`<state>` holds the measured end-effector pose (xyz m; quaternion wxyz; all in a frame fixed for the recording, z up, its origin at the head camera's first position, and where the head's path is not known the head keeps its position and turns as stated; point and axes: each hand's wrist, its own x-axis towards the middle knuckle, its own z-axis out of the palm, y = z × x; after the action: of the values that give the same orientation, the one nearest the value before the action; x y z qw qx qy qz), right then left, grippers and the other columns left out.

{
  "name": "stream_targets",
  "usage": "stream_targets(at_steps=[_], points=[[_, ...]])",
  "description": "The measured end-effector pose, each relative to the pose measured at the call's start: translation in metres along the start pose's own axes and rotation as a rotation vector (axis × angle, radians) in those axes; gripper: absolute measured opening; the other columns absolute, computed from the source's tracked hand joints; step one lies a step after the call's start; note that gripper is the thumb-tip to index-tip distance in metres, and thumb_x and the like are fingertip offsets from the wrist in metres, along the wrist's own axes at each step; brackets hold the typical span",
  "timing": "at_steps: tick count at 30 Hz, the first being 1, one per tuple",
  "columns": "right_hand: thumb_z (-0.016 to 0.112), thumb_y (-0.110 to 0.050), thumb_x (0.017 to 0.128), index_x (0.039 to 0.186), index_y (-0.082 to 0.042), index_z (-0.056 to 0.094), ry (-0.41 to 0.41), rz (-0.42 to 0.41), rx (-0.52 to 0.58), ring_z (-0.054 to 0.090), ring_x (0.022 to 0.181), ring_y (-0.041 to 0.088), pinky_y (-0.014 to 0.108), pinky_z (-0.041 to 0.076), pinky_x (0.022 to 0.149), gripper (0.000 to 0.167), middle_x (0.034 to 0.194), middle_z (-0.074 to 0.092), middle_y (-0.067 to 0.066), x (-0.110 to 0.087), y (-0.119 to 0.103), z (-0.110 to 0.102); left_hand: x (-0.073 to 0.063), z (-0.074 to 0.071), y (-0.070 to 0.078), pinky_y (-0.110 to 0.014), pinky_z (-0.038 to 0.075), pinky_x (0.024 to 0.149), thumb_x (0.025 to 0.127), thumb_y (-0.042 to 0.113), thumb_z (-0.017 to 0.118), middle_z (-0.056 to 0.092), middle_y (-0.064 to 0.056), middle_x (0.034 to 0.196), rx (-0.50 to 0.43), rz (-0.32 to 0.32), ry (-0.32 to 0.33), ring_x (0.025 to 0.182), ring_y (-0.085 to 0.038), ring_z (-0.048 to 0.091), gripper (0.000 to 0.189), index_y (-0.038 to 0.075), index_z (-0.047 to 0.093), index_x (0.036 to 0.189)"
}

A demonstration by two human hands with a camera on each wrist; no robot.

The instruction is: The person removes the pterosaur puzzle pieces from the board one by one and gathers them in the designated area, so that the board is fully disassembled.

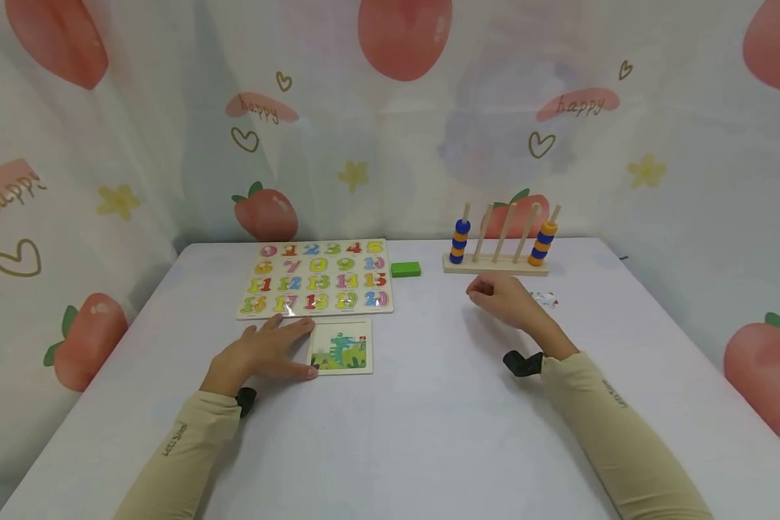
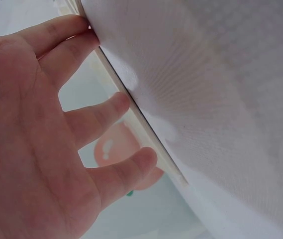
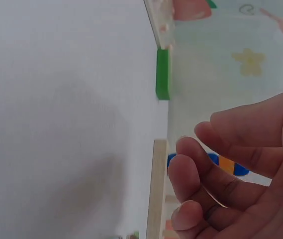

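Note:
My left hand (image 1: pixel 266 355) is spread flat at the left side of a small jigsaw puzzle tray (image 1: pixel 367 349), its thumb and a fingertip on the frame. A green and teal picture fills part of that tray. In the left wrist view the fingers (image 2: pixel 99 117) are straight and apart beside a thin board edge. My right hand (image 1: pixel 507 300) hovers over the table, right of the tray, fingers loosely bent. Nothing shows between its fingertips (image 3: pixel 185 172) in the right wrist view. Partly behind the right wrist lies a small printed puzzle piece (image 1: pixel 547 298).
Behind the tray lies a number puzzle board (image 1: pixel 318 277) with colourful numerals. A green block (image 1: pixel 406 269) sits at its right. A wooden peg stand (image 1: pixel 494 265) with blue and orange beads on its two end pegs stands at the back right, before the printed curtain (image 1: pixel 390 159).

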<state>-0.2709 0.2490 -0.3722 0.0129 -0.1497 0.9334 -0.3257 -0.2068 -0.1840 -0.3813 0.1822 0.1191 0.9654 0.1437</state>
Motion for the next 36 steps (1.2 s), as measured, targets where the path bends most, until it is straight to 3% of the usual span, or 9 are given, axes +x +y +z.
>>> stream_targets(at_steps=[7, 21, 36], points=[[0.064, -0.011, 0.106, 0.117, 0.004, 0.072, -0.076, -0.050, 0.030, 0.062, 0.095, 0.028, 0.040, 0.055, 0.084, 0.020, 0.104, 0.072, 0.011, 0.012, -0.026, 0.027, -0.002, -0.002, 0.002, -0.073, 0.007, 0.125, 0.087, 0.055, 0.086, 0.034, -0.017, 0.171, -0.012, -0.003, 0.001, 0.161, -0.046, 0.010, 0.100, 0.018, 0.040, 0.167], [0.067, -0.012, 0.104, 0.116, 0.001, 0.073, -0.166, -0.183, 0.086, 0.061, 0.091, 0.023, 0.035, 0.054, 0.081, 0.018, 0.098, 0.070, 0.004, 0.017, -0.081, 0.069, 0.004, 0.003, -0.002, -0.075, 0.008, 0.124, 0.087, 0.055, 0.086, 0.033, -0.018, 0.172, 0.015, 0.000, -0.002, 0.160, -0.049, 0.010, 0.100, 0.019, 0.039, 0.168], [0.069, -0.010, 0.103, 0.112, 0.000, 0.074, -0.263, -0.263, 0.126, 0.059, 0.087, 0.018, 0.027, 0.052, 0.076, 0.014, 0.092, 0.068, 0.001, 0.021, -0.113, 0.104, 0.003, 0.005, 0.000, -0.075, 0.006, 0.124, 0.087, 0.054, 0.086, 0.033, -0.019, 0.171, 0.006, -0.014, 0.007, 0.161, -0.048, 0.010, 0.101, 0.019, 0.038, 0.168]])
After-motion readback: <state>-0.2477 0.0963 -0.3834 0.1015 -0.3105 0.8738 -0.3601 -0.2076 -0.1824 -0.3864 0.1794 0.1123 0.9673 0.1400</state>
